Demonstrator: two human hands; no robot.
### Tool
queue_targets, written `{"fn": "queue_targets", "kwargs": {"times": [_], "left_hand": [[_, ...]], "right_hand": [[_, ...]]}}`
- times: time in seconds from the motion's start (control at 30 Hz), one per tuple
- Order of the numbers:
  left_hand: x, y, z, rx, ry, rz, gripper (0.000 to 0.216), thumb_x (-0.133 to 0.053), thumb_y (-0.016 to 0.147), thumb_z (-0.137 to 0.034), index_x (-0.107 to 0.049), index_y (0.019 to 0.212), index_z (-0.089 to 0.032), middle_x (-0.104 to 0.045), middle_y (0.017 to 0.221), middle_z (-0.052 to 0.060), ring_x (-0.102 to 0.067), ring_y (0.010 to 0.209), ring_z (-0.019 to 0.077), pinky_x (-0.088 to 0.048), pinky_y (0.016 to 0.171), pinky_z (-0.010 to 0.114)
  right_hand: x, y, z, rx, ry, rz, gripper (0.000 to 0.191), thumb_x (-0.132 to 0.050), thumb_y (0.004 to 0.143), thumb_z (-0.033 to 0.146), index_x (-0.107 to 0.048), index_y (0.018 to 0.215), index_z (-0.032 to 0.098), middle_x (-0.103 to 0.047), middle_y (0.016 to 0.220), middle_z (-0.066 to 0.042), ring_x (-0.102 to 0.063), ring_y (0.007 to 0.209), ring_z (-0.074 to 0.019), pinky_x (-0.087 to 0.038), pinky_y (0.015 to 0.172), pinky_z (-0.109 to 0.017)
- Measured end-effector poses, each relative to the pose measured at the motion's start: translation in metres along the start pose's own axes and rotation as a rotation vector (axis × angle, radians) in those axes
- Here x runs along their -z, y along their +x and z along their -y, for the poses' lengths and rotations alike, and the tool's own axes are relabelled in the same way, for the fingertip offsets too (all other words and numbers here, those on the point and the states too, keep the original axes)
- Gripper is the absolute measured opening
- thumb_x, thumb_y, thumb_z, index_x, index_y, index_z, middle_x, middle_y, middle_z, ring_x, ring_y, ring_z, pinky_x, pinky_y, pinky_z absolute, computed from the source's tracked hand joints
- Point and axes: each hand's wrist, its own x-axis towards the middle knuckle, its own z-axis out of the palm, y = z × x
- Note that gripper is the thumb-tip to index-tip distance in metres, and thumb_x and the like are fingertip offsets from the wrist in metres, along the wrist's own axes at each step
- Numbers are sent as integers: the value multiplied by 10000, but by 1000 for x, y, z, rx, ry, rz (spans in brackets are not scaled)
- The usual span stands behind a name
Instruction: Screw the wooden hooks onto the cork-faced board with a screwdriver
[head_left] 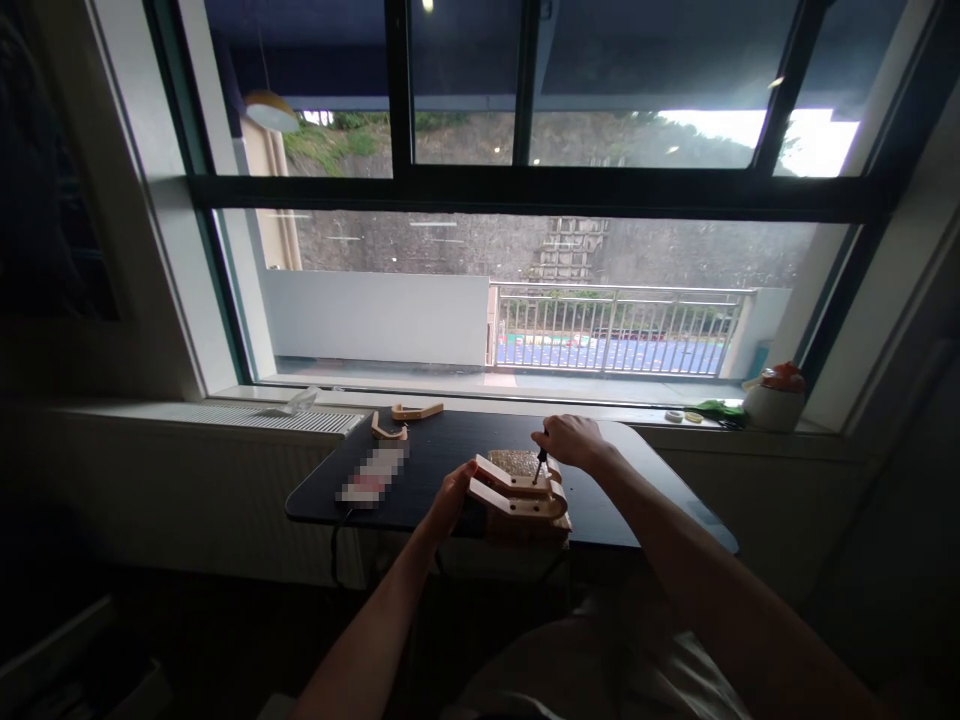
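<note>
A light wooden assembly (519, 495) with two hooked arms stands on a small dark table (442, 450) under a window. My left hand (452, 497) is closed on its left end and steadies it. My right hand (570, 441) is closed round a small dark-handled tool (540, 464), a screwdriver by the look of it, with its tip pointing down onto the top of the wooden piece. A brown textured board (513, 462) lies just behind the assembly.
Two loose hooked wooden pieces (417, 410) (389, 431) lie at the table's far left edge. A blurred flat item (372, 477) lies on the left of the table. On the sill sit a clear plastic piece (296, 402), a white and orange container (774, 396), a tape roll (675, 416) and something green (716, 408).
</note>
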Motion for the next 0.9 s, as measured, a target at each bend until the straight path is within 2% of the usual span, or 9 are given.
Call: {"fn": "queue_targets", "kwargs": {"times": [0.1, 0.2, 0.43, 0.63, 0.73, 0.8, 0.9], "left_hand": [[3, 1, 3, -3, -6, 22, 504, -447, 826, -580, -656, 883, -124, -661, 813, 70, -583, 738, 186, -425, 720, 288], [4, 2, 5, -1, -13, 22, 498, -452, 829, -570, -658, 875, -119, -664, 827, 79, -587, 752, 188, -425, 720, 282], [2, 5, 8, -1, -3, -10, 500, -422, 849, -552, -664, 856, -115, -669, 839, 86, -594, 798, 212, -428, 756, 299], [3, 3, 6, -20, 3, -5, 494, -442, 841, -553, -664, 878, -113, -675, 848, 86, -600, 801, 213, -428, 759, 301], [3, 3, 5, -23, 7, -2, 511, -429, 839, -567, -665, 881, -116, -679, 874, 94, -601, 831, 226, -432, 764, 307], [3, 2, 6, -27, 16, -2, 519, -421, 839, -573, -665, 870, -116, -681, 873, 94, -601, 839, 229, -434, 770, 308], [3, 3, 7, -25, 23, -6, 515, -417, 843, -566, -663, 868, -114, -680, 871, 92, -604, 835, 228, -434, 779, 312]], "right_hand": [[4, -2, -2, 56, 14, -4, 348, -460, 826, 431, -651, 989, 190, -689, 920, -102, -631, 796, -215, -394, 608, -271], [0, -1, -2, 123, 40, -5, 272, -448, 836, 338, -624, 1018, 236, -686, 955, -55, -621, 812, -176, -372, 607, -245], [-19, 5, 3, 10, 47, -7, 385, -328, 898, 383, -583, 1043, 134, -663, 960, -158, -622, 851, -244, -386, 619, -292], [0, 2, 4, 30, 1, 6, 377, -452, 816, 441, -635, 973, 151, -682, 910, -144, -631, 819, -258, -397, 623, -302], [9, 4, 0, 90, 6, 22, 357, -484, 791, 397, -614, 1063, 207, -685, 958, -96, -627, 814, -229, -387, 610, -282], [8, 6, -2, 137, 17, 33, 317, -463, 809, 357, -615, 1060, 238, -684, 967, -64, -620, 813, -200, -376, 609, -263], [-2, 8, -1, 149, 30, 37, 313, -401, 858, 367, -630, 1006, 214, -683, 938, -77, -615, 796, -192, -366, 605, -262]]}}
